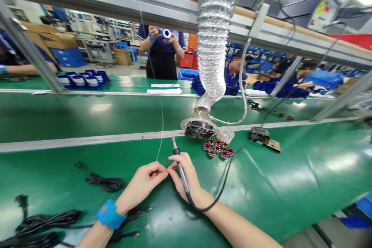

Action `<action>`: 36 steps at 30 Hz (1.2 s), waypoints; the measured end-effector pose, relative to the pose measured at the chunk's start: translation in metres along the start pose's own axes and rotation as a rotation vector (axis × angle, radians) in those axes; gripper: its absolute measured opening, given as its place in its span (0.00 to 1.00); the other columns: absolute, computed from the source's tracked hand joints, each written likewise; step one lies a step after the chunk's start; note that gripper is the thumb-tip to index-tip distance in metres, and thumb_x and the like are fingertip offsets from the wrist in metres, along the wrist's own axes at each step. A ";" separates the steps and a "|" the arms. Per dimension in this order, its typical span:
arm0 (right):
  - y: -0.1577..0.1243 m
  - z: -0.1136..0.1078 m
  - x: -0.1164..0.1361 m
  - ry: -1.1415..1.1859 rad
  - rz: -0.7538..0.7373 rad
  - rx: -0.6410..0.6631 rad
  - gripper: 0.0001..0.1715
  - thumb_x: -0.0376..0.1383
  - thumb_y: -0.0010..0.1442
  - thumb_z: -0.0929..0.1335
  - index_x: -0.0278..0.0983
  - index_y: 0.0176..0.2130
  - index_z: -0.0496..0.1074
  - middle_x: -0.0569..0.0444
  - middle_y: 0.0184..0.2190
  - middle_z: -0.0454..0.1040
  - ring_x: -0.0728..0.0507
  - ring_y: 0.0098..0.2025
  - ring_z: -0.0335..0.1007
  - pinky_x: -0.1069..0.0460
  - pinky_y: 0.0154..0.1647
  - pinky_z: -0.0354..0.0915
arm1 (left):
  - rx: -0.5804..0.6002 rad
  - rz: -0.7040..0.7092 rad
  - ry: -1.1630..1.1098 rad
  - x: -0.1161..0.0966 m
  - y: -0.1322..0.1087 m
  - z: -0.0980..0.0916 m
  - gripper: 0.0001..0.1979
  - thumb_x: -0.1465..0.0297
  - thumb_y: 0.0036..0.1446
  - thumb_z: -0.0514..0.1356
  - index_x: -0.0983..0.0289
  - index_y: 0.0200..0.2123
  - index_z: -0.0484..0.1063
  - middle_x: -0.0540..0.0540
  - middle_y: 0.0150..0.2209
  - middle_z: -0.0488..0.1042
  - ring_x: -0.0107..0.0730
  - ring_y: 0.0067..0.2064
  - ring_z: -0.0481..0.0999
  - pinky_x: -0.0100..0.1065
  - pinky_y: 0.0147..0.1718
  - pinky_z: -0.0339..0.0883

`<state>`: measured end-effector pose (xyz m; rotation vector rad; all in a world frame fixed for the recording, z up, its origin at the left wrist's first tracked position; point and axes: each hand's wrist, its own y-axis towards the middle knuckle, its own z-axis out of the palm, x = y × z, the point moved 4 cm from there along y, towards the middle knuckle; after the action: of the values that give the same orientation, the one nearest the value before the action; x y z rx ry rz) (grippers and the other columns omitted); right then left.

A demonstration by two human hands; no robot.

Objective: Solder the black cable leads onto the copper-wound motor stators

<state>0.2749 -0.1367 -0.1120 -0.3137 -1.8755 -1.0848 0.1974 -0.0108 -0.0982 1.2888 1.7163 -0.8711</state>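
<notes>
My right hand [186,176] is wrapped around a soldering iron [183,176], its tip pointing up and away from me. The iron's black cord loops under the wrist and off to the upper right. My left hand [148,180], with a blue wrist strap [111,214], is closed in a pinch. A thin pale solder wire [161,124] hangs from above and runs down into its fingers. The fingertips of both hands meet, around a small dark piece that is mostly hidden. Right of them, several small round motor stators [217,148] with copper and red windings sit in a cluster.
A fume extractor fan [200,128] on a foil duct [216,35] hangs ahead. Coiled black power cables [104,181] lie at left. A soldering iron stand [260,135] is at right. Beyond the bench, a person [161,52] holds a blue-and-white part; blue housings [84,79] stand at left.
</notes>
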 end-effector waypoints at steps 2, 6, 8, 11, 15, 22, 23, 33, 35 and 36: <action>0.000 -0.001 -0.001 0.032 0.010 0.000 0.22 0.25 0.59 0.64 0.42 0.51 0.66 0.53 0.45 0.60 0.54 0.34 0.72 0.56 0.42 0.71 | 0.036 -0.010 0.001 -0.002 0.000 -0.001 0.20 0.53 0.57 0.56 0.64 0.29 0.73 0.51 0.31 0.71 0.33 0.35 0.67 0.29 0.36 0.59; 0.000 -0.002 -0.005 0.047 0.020 0.000 0.23 0.26 0.58 0.65 0.42 0.51 0.66 0.54 0.45 0.60 0.54 0.34 0.71 0.56 0.41 0.71 | 0.065 -0.047 0.000 -0.001 0.001 -0.001 0.22 0.49 0.55 0.57 0.63 0.29 0.72 0.52 0.31 0.71 0.34 0.37 0.67 0.30 0.38 0.61; -0.001 -0.001 -0.008 0.041 0.023 -0.003 0.23 0.26 0.58 0.65 0.42 0.51 0.66 0.54 0.45 0.60 0.54 0.34 0.71 0.56 0.40 0.71 | 0.088 -0.094 -0.021 0.005 0.003 0.001 0.25 0.46 0.54 0.56 0.64 0.31 0.71 0.51 0.29 0.70 0.33 0.33 0.67 0.29 0.34 0.61; -0.001 -0.001 -0.010 0.039 0.020 -0.005 0.23 0.27 0.57 0.65 0.42 0.52 0.66 0.53 0.45 0.60 0.54 0.33 0.70 0.56 0.39 0.71 | 0.130 -0.206 -0.051 0.015 0.004 0.006 0.29 0.42 0.52 0.54 0.64 0.34 0.70 0.48 0.20 0.63 0.29 0.24 0.60 0.28 0.25 0.55; -0.003 -0.002 -0.009 0.018 0.006 0.007 0.23 0.27 0.58 0.65 0.42 0.52 0.66 0.53 0.45 0.61 0.54 0.33 0.70 0.56 0.40 0.71 | 0.082 -0.232 -0.077 0.017 0.004 0.008 0.30 0.41 0.50 0.56 0.65 0.34 0.70 0.44 0.17 0.54 0.23 0.21 0.51 0.26 0.22 0.45; -0.004 -0.002 -0.011 -0.037 -0.002 0.021 0.24 0.28 0.60 0.65 0.43 0.55 0.67 0.52 0.46 0.63 0.54 0.34 0.70 0.56 0.43 0.70 | 0.006 -0.241 -0.156 0.017 0.005 0.007 0.29 0.43 0.46 0.61 0.67 0.31 0.71 0.44 0.20 0.55 0.21 0.22 0.50 0.26 0.22 0.42; -0.002 -0.003 -0.010 -0.044 -0.011 0.010 0.24 0.29 0.60 0.64 0.42 0.55 0.67 0.52 0.46 0.64 0.53 0.35 0.70 0.56 0.44 0.70 | -0.007 -0.249 -0.168 0.018 0.006 0.007 0.29 0.44 0.46 0.61 0.67 0.31 0.71 0.44 0.19 0.55 0.21 0.22 0.50 0.26 0.22 0.42; 0.002 -0.031 -0.015 -0.022 0.201 -0.267 0.17 0.43 0.67 0.62 0.34 0.43 0.73 0.60 0.18 0.65 0.52 0.18 0.61 0.57 0.21 0.61 | -0.135 -0.329 -0.338 0.017 0.003 0.005 0.21 0.54 0.42 0.64 0.67 0.27 0.69 0.44 0.17 0.58 0.18 0.18 0.51 0.26 0.18 0.40; 0.000 -0.034 -0.015 -0.025 0.183 -0.275 0.19 0.44 0.67 0.61 0.34 0.38 0.73 0.61 0.15 0.62 0.52 0.15 0.58 0.57 0.18 0.56 | -0.154 -0.335 -0.353 0.018 0.004 0.005 0.20 0.55 0.41 0.64 0.67 0.26 0.69 0.44 0.17 0.58 0.18 0.17 0.52 0.26 0.17 0.40; -0.002 -0.035 -0.015 -0.038 0.169 -0.276 0.19 0.44 0.67 0.61 0.34 0.36 0.74 0.60 0.14 0.61 0.52 0.15 0.57 0.57 0.17 0.55 | -0.158 -0.334 -0.355 0.018 0.004 0.005 0.20 0.55 0.41 0.64 0.67 0.26 0.69 0.44 0.16 0.58 0.18 0.17 0.52 0.25 0.17 0.40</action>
<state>0.3026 -0.1620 -0.1184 -0.6429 -1.6968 -1.2284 0.1992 -0.0067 -0.1164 0.7018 1.6935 -1.0593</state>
